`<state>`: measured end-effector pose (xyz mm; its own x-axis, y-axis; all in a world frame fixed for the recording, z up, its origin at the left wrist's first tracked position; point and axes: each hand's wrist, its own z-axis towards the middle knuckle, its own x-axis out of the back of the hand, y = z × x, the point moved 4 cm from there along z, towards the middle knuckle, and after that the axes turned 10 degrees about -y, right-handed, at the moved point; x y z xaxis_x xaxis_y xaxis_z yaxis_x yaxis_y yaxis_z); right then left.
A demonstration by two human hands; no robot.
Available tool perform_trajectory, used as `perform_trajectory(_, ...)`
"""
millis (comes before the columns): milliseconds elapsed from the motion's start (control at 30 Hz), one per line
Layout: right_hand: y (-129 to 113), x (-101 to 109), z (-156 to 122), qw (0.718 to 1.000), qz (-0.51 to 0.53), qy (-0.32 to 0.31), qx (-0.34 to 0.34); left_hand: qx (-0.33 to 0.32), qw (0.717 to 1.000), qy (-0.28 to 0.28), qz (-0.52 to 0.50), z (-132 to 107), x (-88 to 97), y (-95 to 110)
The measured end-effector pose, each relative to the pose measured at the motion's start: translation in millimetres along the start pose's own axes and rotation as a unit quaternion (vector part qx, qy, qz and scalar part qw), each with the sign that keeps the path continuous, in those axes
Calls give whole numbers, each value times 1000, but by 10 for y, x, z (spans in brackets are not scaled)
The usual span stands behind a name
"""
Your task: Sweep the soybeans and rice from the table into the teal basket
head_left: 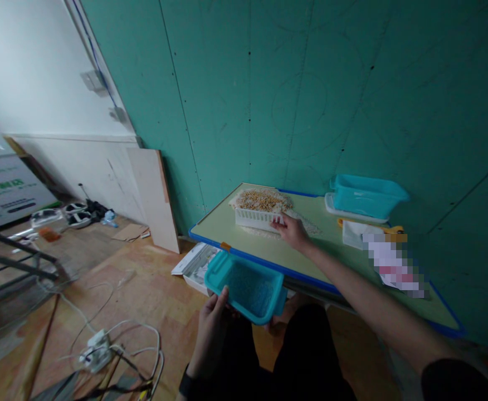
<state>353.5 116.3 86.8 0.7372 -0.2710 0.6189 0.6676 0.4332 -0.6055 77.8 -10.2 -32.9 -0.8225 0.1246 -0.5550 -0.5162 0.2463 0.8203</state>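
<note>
My left hand (pixel 211 328) grips the near edge of a teal plastic bin (pixel 246 287), held below the front edge of the table above my lap. My right hand (pixel 293 231) reaches across the pale green table (pixel 244 239) and its fingers close on the front rim of a white slatted basket (pixel 255 217) heaped with yellowish grains (pixel 261 200). Some pale grains lie spilled on the table round the basket.
A teal tub (pixel 367 195) on a white lid stands at the table's back right, with white paper and a blurred-out sheet beside it. A white box (pixel 196 267) lies on the floor under the table. Cables and a power strip (pixel 97 348) lie at lower left. A green wall rises behind.
</note>
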Motion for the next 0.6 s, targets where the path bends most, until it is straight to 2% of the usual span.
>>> perform_trajectory(100, -8, 95, 40, 1000, 21, 13, -9, -4, 1000, 1, 5, -6, -3, 16)
perform_trajectory(233, -65, 470, -76, 999, 26, 34, -32, 1, 999, 0, 34, -29, -41, 71)
perform_trajectory(300, -89, 718, -286, 998, 7, 38, -51, 4, 999, 0, 38, -34, -60, 84)
perform_trajectory(433, -28, 1217, -937, 984, -71, 100, -128, -9, 1000, 0, 8, -1, -61, 48)
perform_trajectory(600, 146, 1581, -1626, 964, -152, 140, -168, -13, 1000, 15, -2, 48, -21, -17)
